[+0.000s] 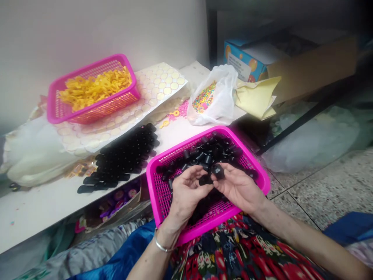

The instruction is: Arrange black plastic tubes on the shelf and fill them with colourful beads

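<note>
A pink basket (163,196) rests on my lap, with several small black plastic parts (208,153) in it. Both hands hover over the basket. My left hand (186,192) curls its fingers round a black piece (204,180). My right hand (237,186) pinches another black cap-like piece (218,170) between thumb and fingers. The two pieces meet between the hands. A silver bangle (159,244) circles my left wrist.
On the low white shelf (35,210) lie rows of black tubes (122,157), a second pink basket (58,112) of yellow parts (96,87), a sheet of round stickers (163,87) and a bag of coloured beads (212,97). Cardboard boxes (309,66) stand behind; speckled floor (329,182) is on the right.
</note>
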Demonstrator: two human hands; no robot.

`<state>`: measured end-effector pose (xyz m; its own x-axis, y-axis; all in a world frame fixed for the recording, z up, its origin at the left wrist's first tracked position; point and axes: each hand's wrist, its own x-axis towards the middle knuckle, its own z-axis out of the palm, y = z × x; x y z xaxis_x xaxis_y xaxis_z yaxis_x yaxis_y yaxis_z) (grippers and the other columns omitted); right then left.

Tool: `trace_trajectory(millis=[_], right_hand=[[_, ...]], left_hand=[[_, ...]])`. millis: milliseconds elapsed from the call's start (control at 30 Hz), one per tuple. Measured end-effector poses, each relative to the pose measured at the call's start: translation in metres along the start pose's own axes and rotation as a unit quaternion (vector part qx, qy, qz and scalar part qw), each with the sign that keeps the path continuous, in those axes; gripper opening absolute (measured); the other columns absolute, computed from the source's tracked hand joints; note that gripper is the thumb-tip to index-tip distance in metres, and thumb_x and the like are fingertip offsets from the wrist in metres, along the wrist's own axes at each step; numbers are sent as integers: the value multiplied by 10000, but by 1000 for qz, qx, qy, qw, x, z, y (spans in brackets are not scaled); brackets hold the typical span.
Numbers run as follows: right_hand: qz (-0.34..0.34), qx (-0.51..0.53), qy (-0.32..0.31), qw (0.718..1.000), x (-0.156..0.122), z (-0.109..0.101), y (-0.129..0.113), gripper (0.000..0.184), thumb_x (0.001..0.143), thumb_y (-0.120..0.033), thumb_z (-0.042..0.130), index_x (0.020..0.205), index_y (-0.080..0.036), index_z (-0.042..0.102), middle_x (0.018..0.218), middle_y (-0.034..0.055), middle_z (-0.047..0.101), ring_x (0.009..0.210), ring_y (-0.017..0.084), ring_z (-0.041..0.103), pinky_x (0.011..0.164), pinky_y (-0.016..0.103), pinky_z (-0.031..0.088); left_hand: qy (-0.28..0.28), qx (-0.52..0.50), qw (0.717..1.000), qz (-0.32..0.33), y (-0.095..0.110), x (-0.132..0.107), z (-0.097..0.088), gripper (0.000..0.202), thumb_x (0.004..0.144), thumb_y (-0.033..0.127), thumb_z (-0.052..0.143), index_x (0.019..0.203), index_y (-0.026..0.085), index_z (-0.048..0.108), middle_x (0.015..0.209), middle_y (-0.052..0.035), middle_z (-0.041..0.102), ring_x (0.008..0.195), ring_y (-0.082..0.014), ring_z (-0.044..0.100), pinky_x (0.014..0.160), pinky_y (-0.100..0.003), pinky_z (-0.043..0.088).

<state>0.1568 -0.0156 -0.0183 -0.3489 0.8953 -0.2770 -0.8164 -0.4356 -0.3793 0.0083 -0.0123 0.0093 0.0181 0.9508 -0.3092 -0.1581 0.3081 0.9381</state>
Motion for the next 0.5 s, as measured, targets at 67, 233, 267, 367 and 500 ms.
trace_trajectory(millis=[67,233,267,367,500], right_hand=[[0,18,9,1000,1,-4,2,152,783,-145,639,934,-165,631,918,19,664,812,110,647,765,228,538],[25,31,36,999,1,-12,6,149,768,-155,648,916,-172,648,918,14,673,815,106,647,792,221,528],[26,21,38,999,1,-12,7,144,771,-166,648,914,-180,649,913,12,672,817,106,643,789,224,526],[16,-77,23,997,-3,-10,4,145,803,-200,621,946,-193,645,914,21,659,806,115,625,760,246,520],[-75,-348,-11,934,-11,-8,-5,215,839,-204,581,1046,-223,636,1027,28,593,808,116,593,751,254,502]], left_hand=[[4,-58,998,-15,-8,-2,0,484,439,64,825,894,160,692,911,-39,694,817,-158,641,739,-252,523],[-23,-102,994,-40,-23,-8,-1,328,556,113,803,866,164,712,859,-22,710,780,-117,636,768,-225,510],[-30,-100,994,-44,-24,-9,-2,313,579,126,795,877,170,708,841,-16,711,754,-111,635,752,-222,510],[-46,-66,996,-42,-23,-10,-4,340,566,153,809,886,180,694,812,-8,708,722,-125,641,731,-249,516],[-25,90,995,35,-19,-7,-13,420,494,203,850,884,184,694,802,-8,686,738,-153,625,735,-279,502]])
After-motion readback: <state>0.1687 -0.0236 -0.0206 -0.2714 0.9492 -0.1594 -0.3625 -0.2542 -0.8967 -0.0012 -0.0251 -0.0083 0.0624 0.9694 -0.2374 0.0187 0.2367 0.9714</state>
